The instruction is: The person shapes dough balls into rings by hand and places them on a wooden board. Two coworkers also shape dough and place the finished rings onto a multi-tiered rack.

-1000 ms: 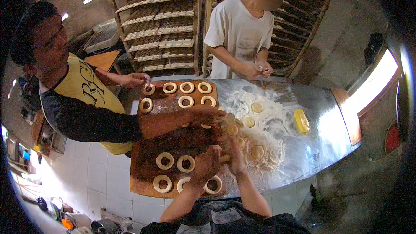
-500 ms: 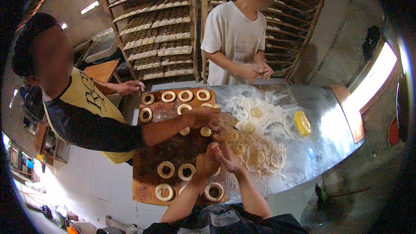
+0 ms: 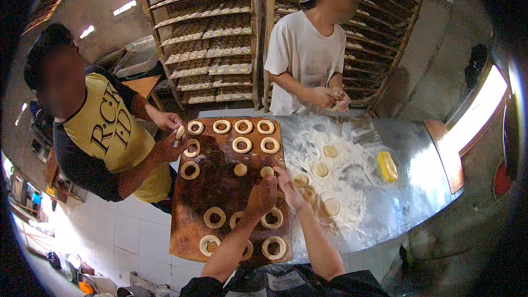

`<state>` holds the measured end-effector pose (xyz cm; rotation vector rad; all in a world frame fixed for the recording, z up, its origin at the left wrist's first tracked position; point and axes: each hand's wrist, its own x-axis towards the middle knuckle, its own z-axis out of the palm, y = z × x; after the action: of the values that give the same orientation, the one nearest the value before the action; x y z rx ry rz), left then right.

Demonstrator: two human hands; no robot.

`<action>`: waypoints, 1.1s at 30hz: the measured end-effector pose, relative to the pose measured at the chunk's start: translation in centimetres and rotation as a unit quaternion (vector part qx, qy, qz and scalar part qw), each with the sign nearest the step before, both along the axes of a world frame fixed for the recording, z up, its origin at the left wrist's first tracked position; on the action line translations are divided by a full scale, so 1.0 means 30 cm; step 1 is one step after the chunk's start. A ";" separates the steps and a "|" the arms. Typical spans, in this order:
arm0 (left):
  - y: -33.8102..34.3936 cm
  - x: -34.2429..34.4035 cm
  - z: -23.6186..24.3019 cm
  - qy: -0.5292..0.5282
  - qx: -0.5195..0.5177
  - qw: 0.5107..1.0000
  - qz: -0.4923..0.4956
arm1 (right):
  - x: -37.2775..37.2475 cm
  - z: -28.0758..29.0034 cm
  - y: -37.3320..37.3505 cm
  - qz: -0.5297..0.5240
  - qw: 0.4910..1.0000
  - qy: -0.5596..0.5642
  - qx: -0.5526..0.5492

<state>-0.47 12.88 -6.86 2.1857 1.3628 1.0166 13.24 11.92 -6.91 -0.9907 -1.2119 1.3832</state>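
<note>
My left hand is over the right side of a brown baking board, with its fingers mostly hidden behind the back of the hand. A small flat dough round lies just beyond its fingertips. Close beside it, above the seam between board and metal table, my right hand has its fingers stretched out and apart. Dough rings sit in rows at the board's far edge, and more dough rings lie near me, partly covered by my left forearm. Another dough round rests mid-board.
Several dough discs lie on the floured metal table, with a yellow block farther right. A co-worker at the left handles a dough piece; another person stands behind the table. Racks of dough trays rise behind.
The left co-worker's arm has drawn back from over the board to its left side. My hands have moved slightly farther forward and apart. The whole view has shifted slightly.
</note>
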 end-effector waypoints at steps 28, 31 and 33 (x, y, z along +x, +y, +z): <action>-0.105 0.080 0.031 -0.035 -0.137 0.986 0.092 | 0.543 0.019 -0.240 -0.127 0.729 -0.667 -0.083; -0.160 0.221 0.022 -0.039 -0.149 0.988 0.021 | 0.590 0.012 -0.238 -0.077 0.737 -0.671 -0.035; -0.199 0.315 0.028 -0.014 -0.239 0.971 -0.015 | 0.585 0.023 -0.229 -0.016 0.852 -0.517 -0.083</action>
<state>8.98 6.93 -6.02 1.8185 1.3853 0.6208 30.77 5.04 -6.22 -2.0037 -1.8257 0.8914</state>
